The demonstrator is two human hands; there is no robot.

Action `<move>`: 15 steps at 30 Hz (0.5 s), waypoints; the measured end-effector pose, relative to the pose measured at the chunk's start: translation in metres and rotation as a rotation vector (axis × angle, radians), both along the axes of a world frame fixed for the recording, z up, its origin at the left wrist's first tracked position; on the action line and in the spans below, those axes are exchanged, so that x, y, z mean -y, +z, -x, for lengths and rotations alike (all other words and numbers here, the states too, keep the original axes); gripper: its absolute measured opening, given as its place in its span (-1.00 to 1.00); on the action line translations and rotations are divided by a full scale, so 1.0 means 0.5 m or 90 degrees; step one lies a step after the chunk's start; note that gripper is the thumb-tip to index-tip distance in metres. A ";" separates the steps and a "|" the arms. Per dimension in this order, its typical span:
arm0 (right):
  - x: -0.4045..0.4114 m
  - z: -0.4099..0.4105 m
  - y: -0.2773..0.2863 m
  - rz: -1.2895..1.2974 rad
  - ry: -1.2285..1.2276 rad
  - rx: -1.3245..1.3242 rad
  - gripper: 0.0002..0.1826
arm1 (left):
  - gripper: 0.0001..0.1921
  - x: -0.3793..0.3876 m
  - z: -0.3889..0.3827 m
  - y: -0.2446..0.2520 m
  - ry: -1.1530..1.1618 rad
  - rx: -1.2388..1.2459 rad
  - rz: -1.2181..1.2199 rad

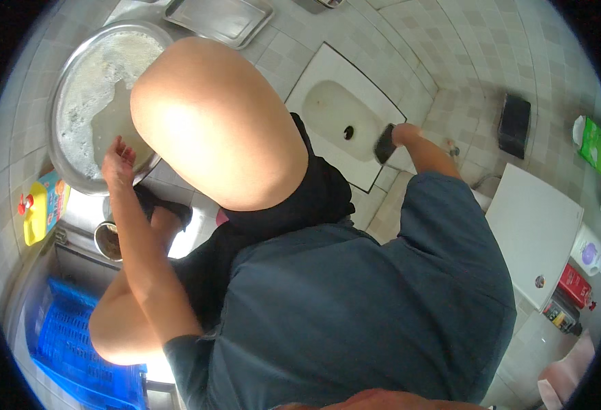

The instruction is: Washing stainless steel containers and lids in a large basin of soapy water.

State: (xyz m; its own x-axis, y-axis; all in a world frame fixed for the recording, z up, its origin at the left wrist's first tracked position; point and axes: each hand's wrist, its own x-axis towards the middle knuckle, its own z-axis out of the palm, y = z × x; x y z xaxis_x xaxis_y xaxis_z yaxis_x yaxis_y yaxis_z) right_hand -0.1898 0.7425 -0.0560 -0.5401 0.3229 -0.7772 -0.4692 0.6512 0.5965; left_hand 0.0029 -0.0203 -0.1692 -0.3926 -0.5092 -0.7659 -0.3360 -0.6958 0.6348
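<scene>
My left hand (118, 161) hovers over the near rim of a large round metal basin (54, 118), fingers loosely curled and nothing visible in them. Cloudy water (113, 128) with white foam fills the basin. On the right, my right hand (407, 134) grips a dark, flat, roughly rectangular object (385, 145) at the edge of a white squat toilet (326, 77). What that object is exactly cannot be made out. A dark drain hole (348, 132) shows in the toilet's bowl. My bent knee (218, 118) covers part of the basin's right side.
A metal tray (221, 20) lies beyond the basin. On the left are a yellow jug (36, 215), a small metal pot (107, 241) and a blue plastic crate (83, 338). To the right are a white panel (533, 230), several bottles including a red one (574, 286), and a black box (514, 125).
</scene>
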 end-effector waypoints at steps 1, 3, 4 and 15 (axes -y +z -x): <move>-0.018 0.008 -0.005 0.042 0.022 0.033 -0.71 | -0.75 -0.009 0.010 -0.014 -0.003 -0.007 -0.007; -0.020 0.028 -0.017 0.090 0.050 0.068 -0.77 | -0.80 -0.012 0.009 -0.035 -0.002 -0.012 -0.026; -0.002 0.037 -0.028 0.156 -0.215 -0.011 -0.86 | -0.80 -0.009 0.001 -0.042 0.003 -0.013 -0.021; 0.425 0.178 0.107 0.846 -0.632 -0.087 -0.82 | -0.82 -0.011 -0.011 -0.022 -0.010 -0.001 0.127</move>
